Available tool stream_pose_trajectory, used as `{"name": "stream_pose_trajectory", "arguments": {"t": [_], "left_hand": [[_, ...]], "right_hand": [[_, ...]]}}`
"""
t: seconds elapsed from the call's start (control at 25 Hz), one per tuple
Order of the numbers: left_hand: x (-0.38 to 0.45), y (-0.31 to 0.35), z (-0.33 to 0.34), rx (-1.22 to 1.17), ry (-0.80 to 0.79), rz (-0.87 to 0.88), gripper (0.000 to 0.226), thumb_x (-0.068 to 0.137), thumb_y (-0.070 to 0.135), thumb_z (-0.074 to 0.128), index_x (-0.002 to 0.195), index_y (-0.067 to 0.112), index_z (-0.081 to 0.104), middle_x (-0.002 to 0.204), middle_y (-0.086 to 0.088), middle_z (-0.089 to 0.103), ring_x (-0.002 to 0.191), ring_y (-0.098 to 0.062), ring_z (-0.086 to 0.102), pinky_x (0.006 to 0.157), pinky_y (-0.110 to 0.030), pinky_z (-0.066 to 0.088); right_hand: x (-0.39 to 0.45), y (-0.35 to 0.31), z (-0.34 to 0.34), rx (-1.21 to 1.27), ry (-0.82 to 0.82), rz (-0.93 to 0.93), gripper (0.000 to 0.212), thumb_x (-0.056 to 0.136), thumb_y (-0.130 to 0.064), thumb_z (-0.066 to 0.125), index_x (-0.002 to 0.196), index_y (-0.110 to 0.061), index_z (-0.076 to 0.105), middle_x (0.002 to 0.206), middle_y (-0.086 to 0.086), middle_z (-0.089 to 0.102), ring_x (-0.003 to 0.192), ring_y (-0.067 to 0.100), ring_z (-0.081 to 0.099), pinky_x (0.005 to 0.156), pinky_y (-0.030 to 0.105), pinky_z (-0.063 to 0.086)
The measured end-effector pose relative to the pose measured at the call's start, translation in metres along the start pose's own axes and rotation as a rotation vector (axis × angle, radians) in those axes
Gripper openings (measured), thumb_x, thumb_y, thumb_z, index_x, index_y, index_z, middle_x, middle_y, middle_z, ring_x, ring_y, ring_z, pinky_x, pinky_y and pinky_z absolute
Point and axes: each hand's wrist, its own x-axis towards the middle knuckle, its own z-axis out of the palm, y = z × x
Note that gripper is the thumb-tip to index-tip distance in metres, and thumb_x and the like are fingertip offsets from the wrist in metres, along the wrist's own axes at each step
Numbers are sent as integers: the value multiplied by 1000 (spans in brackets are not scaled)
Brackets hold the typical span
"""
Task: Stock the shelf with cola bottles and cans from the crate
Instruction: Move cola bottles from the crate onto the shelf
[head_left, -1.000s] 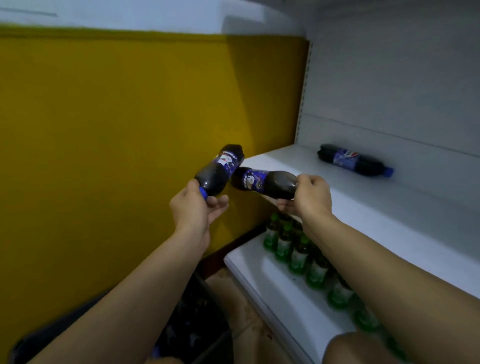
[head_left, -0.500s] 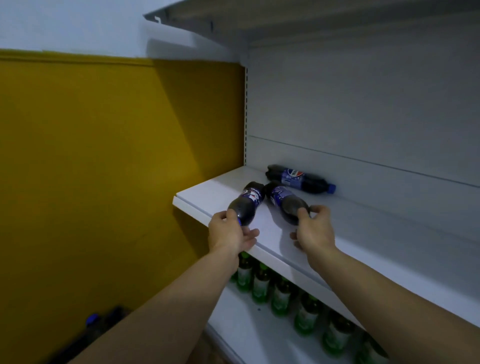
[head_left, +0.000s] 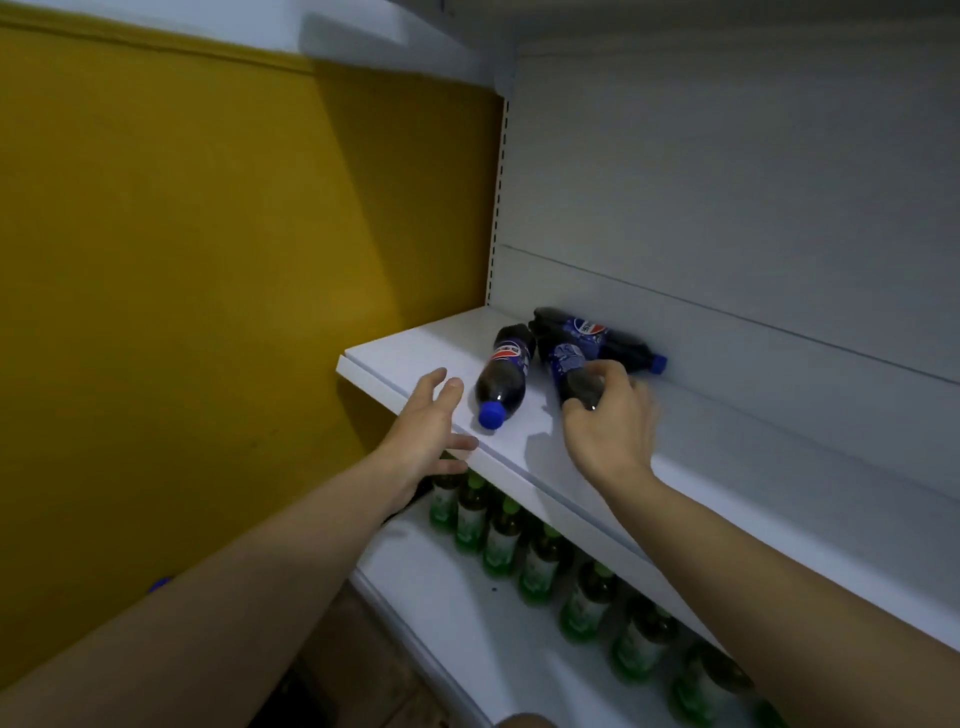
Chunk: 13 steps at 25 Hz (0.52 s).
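Three dark cola bottles with blue labels lie on the white shelf. The left bottle lies free, its blue cap pointing at the shelf's front edge. My left hand hovers just left of it with fingers spread, holding nothing. My right hand grips the neck end of the middle bottle, which lies on the shelf. The third bottle lies crosswise against the back panel, cap to the right.
A yellow wall stands to the left. On the lower shelf stands a row of several green bottles. The upper shelf runs bare to the right. The crate is out of view, apart from a blue cap at lower left.
Both bottles went from the air onto the shelf. My left hand has let go of its bottle and drawn back to the left. My right hand still holds the middle bottle.
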Motion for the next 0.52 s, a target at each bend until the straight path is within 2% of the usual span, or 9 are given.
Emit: {"name": "stream_pose_trajectory", "arguments": {"t": [0.12,0.28,0.4,0.52], "left_hand": [[-14,-2,-34,-26,106,70,42,108,39,39,150,37,33,141,-6,49,99,-23,69,74,-37,60],[-42,-15,-92,-38,268,194,32,108,34,40,140,35,40,122,-3,58,84,-18,68,62,-32,52],[-71,-46,-149,53,360,233,22,108,31,41,128,36,47,113,0,59,79,-16,65,60,-32,49],[-104,-92,-215,167,417,174,17,108,29,41,108,34,58,109,0,61,84,-18,63,65,-36,47]], "right_hand": [[-22,-25,1,-21,5,-192,44,84,-15,61,125,-31,53,134,3,44,126,28,38,105,49,35],[-65,-65,38,8,-109,-356,39,83,-14,59,118,-31,54,129,0,45,125,26,37,97,45,35],[-107,-89,87,39,-255,-444,36,82,-14,58,114,-29,54,123,2,48,121,26,42,98,45,40],[-157,-109,144,83,-447,-524,32,83,-14,60,112,-26,54,119,4,49,118,28,46,98,46,43]]}}
